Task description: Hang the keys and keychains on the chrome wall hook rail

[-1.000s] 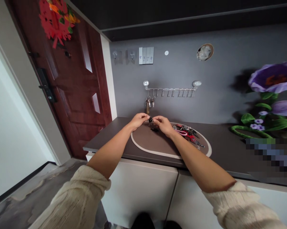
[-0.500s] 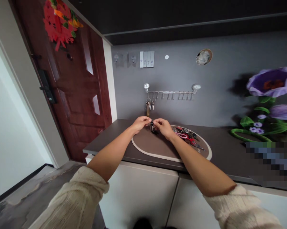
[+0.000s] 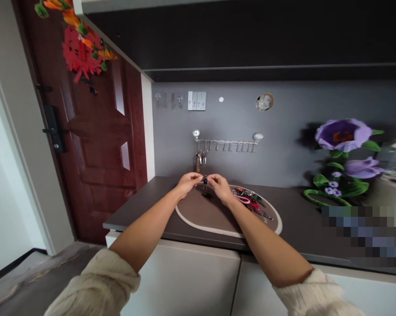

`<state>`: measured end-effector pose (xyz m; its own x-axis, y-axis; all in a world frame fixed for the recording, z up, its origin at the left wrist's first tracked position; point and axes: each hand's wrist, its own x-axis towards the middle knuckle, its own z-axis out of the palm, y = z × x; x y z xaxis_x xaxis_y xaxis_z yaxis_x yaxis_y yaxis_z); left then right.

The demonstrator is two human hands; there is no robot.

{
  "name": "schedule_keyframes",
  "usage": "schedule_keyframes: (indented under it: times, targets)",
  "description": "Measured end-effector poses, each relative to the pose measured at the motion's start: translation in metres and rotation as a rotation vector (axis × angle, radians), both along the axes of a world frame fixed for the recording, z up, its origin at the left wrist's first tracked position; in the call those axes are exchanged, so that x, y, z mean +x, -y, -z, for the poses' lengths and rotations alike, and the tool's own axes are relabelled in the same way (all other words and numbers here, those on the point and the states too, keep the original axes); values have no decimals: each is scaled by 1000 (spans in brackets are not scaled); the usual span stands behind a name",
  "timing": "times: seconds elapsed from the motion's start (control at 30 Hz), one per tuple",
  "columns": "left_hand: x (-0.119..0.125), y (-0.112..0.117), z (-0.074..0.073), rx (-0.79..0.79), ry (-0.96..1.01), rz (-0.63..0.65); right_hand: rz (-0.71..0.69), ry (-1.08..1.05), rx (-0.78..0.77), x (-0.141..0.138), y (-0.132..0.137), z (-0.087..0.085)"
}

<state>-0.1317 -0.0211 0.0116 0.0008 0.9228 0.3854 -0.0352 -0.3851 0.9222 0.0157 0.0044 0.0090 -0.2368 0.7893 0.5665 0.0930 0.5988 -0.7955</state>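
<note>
Between both hands hangs a small bunch of keys (image 3: pixel 205 182) on a ring, held above the brown oval mat (image 3: pixel 198 215). My left hand (image 3: pixel 189 183) pinches the ring from the left with thumb and fingers. From the other side my right hand (image 3: pixel 220 188) pinches it too, fingertips close to the left ones. A dark shadow or small dark thing lies on the mat below; I cannot tell which. Right of my right hand, a pile of keys and red tools (image 3: pixel 252 201) rests on the mat, partly hidden by the wrist.
A metal hook rail (image 3: pixel 227 142) is fixed to the grey wall, with hanging keys (image 3: pixel 199 158) at its left end. Purple fabric flowers (image 3: pixel 344 136) stand at right. A dark shelf (image 3: pixel 250 39) overhangs the counter (image 3: pixel 138 206). A red-brown door (image 3: pixel 102 145) is at left.
The view has tilted up and shifted slightly right, so the scene sits lower and further left. Both hands still hold the keys between them.
</note>
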Motion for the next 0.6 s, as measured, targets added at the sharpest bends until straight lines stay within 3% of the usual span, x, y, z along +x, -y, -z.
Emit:
schedule_keyframes:
  times: [0.1, 0.27, 0.6]
  targets:
    - [-1, -1, 1, -8, -22, -44, 27, -23, -3, 0, -2, -1]
    - [-2, -3, 4, -23, -100, -105, -30, -222, -157, -3, -3, -12]
    - [-2, -6, 9, -23, -245, -219, -44, -458, -338, -13, -27, -72]
